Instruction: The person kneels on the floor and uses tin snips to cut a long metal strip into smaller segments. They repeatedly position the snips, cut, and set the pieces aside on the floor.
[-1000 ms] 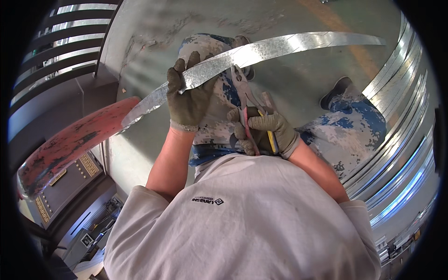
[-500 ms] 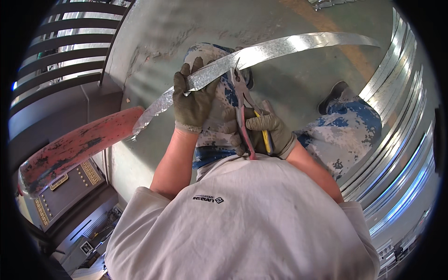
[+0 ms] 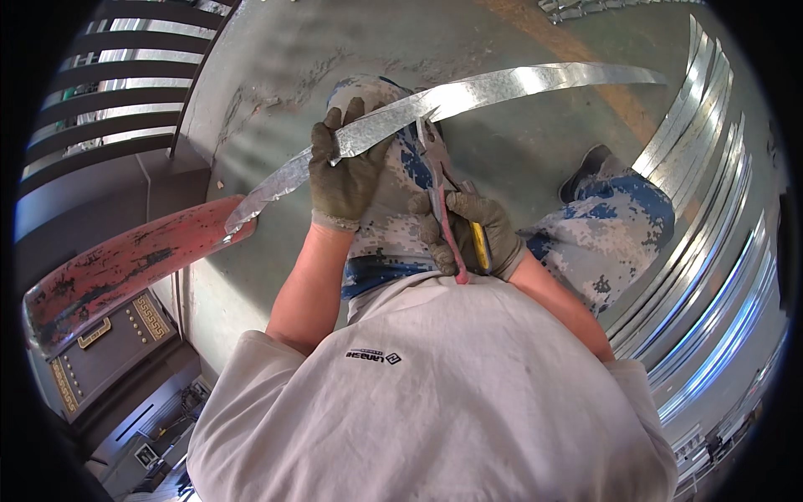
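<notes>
My left hand (image 3: pixel 345 171), in an olive work glove, is closed around a long, thin galvanized metal strip (image 3: pixel 502 86). The strip curves from the worn red beam (image 3: pixel 142 266) at the left, where its ragged end overlaps the beam, to the upper right. My right hand (image 3: pixel 485 233), gloved alike, grips pliers (image 3: pixel 437 159) with one red handle and one yellow-and-black one. Their jaws point up at the strip's lower edge, right of my left hand; whether they touch it I cannot tell. Part of the handles is hidden by my fingers.
Long shiny metal strips (image 3: pixel 711 276) lie on the floor at the right. More metal pieces (image 3: pixel 585 8) are at the far edge. To the left stand a dark slatted frame (image 3: pixel 117 96) and a brown panel with gold trim (image 3: pixel 113 351). My knees in camouflage trousers (image 3: pixel 602 230) are spread.
The strip has shifted slightly left, its left end now lying over the red beam. The pliers have turned a little, with their jaws still by the strip's edge. The whole view has shifted slightly.
</notes>
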{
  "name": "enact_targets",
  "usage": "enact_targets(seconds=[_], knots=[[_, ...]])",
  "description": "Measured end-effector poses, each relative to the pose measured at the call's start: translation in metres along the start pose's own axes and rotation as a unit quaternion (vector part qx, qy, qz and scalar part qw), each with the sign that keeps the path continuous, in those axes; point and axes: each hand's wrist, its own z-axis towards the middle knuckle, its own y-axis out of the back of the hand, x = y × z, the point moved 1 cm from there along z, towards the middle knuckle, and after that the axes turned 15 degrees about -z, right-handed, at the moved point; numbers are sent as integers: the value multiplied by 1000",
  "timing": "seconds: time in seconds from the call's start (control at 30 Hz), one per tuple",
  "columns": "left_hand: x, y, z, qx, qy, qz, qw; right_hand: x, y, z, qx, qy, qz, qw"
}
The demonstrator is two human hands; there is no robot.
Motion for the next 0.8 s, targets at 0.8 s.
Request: enact_targets(seconds=[0.8], knots=[[2, -5, 4, 13, -18, 35, 999, 54, -16, -23, -221, -21, -333, 916]])
